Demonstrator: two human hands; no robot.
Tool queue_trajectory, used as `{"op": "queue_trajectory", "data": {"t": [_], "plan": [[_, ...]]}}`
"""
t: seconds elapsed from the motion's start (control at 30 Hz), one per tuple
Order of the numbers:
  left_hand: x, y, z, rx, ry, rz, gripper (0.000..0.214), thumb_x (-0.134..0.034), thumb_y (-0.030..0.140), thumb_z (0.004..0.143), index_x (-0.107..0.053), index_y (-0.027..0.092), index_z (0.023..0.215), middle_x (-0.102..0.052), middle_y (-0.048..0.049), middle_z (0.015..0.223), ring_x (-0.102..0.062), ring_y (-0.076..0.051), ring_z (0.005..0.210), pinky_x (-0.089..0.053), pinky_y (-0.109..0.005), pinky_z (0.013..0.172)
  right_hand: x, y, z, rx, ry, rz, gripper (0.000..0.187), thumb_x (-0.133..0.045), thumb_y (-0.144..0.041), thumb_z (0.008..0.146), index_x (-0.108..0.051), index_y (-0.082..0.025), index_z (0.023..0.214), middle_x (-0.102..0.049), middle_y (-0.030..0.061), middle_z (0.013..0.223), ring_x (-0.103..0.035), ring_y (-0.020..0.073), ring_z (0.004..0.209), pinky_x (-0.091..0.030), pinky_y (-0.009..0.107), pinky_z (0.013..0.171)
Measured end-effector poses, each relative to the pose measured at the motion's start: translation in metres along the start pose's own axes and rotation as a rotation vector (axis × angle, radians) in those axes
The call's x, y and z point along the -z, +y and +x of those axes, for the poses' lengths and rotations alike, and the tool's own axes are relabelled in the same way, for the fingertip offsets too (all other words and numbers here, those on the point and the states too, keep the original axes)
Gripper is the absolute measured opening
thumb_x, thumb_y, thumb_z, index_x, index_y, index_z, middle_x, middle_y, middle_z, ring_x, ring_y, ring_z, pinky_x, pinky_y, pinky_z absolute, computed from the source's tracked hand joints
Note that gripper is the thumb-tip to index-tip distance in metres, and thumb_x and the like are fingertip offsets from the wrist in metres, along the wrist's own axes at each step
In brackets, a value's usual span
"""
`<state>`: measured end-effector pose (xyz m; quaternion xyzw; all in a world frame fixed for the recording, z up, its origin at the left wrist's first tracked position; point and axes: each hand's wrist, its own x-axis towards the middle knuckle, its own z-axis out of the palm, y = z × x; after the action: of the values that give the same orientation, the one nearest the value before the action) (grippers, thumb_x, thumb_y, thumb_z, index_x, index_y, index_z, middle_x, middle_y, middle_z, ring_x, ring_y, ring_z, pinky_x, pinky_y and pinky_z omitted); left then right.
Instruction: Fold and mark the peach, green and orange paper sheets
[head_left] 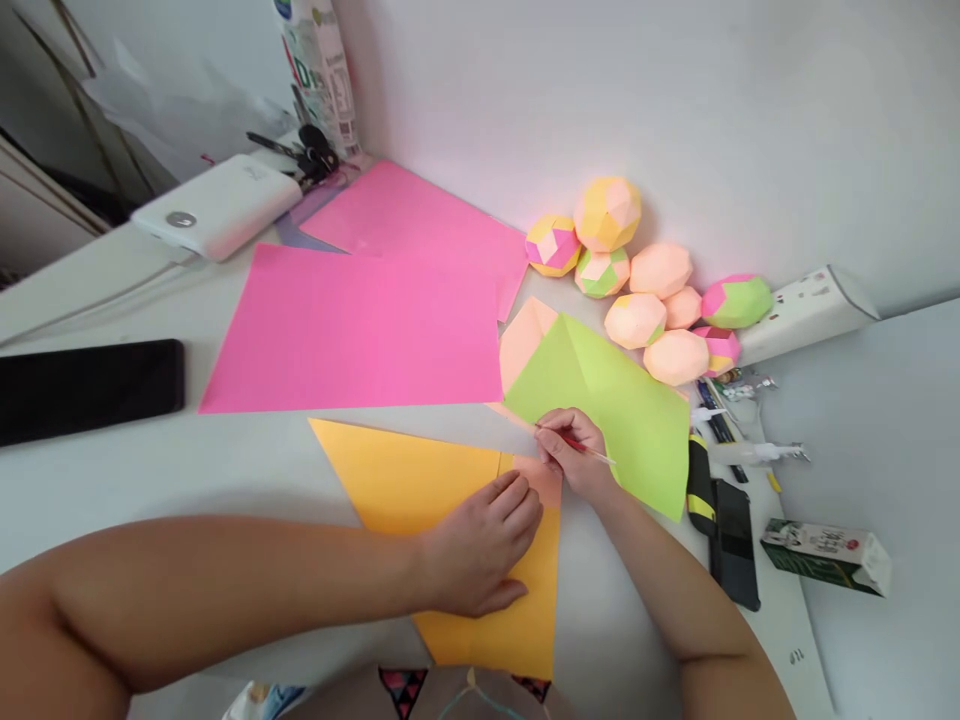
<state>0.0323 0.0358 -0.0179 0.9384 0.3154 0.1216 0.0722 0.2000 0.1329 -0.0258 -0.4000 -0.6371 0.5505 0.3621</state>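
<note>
My left hand [487,545] lies on a sheet of orange paper [420,470], thumb apart from the fingers. Its fingertips rest on the edge of a small peach piece of paper [544,478], which sits at the sheet's upper right corner. Just above that corner, my right hand [574,450] is closed on a thin red pen [576,442] that points up and left. The pen's tip is too small to make out. Beside the right hand lies a green paper sheet [645,420], partly covering a peach sheet [523,345].
Pink sheets [360,330] lie behind the orange one. Several faceted paper balls [607,215] cluster by the wall. At left are a black phone [90,390] and a white power bank [217,205]; at right, a dark phone [735,545], a yellow-black object [700,485] and a carton [825,555].
</note>
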Motion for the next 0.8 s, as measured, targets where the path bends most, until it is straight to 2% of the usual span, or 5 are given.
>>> {"op": "queue_trajectory", "data": {"t": [0.17, 0.37, 0.47, 0.6, 0.8], "plan": [[0.003, 0.004, 0.0, -0.012, -0.01, 0.011, 0.06, -0.049, 0.052, 0.083, -0.057, 0.003, 0.117, -0.058, -0.0177, 0.107, -0.051, -0.033, 0.103, -0.04, -0.046, 0.097, 0.004, -0.012, -0.02, 0.32, 0.147, -0.441, 0.017, -0.045, -0.031, 0.095, -0.057, -0.022, 0.088, -0.063, 0.002, 0.071, -0.057, 0.0137, 0.061, -0.051, 0.03, 0.059], [0.022, -0.009, -0.002, 0.106, -0.016, -0.1, 0.028, -0.05, 0.04, 0.087, -0.063, 0.016, 0.095, -0.06, -0.0116, 0.105, -0.054, -0.025, 0.101, -0.047, -0.037, 0.088, 0.011, -0.012, -0.067, 0.462, 0.013, -0.823, 0.02, -0.058, -0.021, 0.088, -0.062, -0.023, 0.107, -0.069, 0.0095, 0.109, -0.058, 0.0262, 0.107, -0.05, 0.046, 0.09], [0.04, -0.036, -0.004, 0.289, -0.016, -0.046, 0.022, -0.045, 0.03, 0.091, -0.062, 0.016, 0.093, -0.059, -0.0137, 0.102, -0.053, -0.028, 0.098, -0.044, -0.044, 0.086, 0.012, -0.005, -0.078, 0.39, 0.017, -0.739, 0.026, -0.06, -0.021, 0.087, -0.057, -0.023, 0.112, -0.065, 0.0098, 0.116, -0.056, 0.0243, 0.114, -0.048, 0.045, 0.095], [0.045, -0.068, -0.01, 0.426, -0.083, -0.049, 0.03, -0.065, 0.04, 0.078, -0.06, 0.016, 0.096, -0.057, -0.0126, 0.102, -0.053, -0.029, 0.096, -0.044, -0.044, 0.084, 0.012, 0.0, -0.075, 0.322, 0.063, -0.627, 0.028, -0.064, -0.026, 0.083, -0.054, -0.024, 0.109, -0.061, 0.0095, 0.106, -0.058, 0.0235, 0.102, -0.049, 0.043, 0.089], [0.038, -0.073, -0.012, 0.456, -0.14, -0.131, 0.034, -0.064, 0.048, 0.074, -0.058, 0.018, 0.09, -0.055, -0.0078, 0.1, -0.052, -0.026, 0.098, -0.041, -0.04, 0.088, 0.01, 0.0, -0.074, 0.317, 0.068, -0.567, 0.021, -0.063, -0.027, 0.083, -0.053, -0.023, 0.101, -0.057, 0.0073, 0.098, -0.058, 0.0206, 0.093, -0.051, 0.038, 0.082]]}}
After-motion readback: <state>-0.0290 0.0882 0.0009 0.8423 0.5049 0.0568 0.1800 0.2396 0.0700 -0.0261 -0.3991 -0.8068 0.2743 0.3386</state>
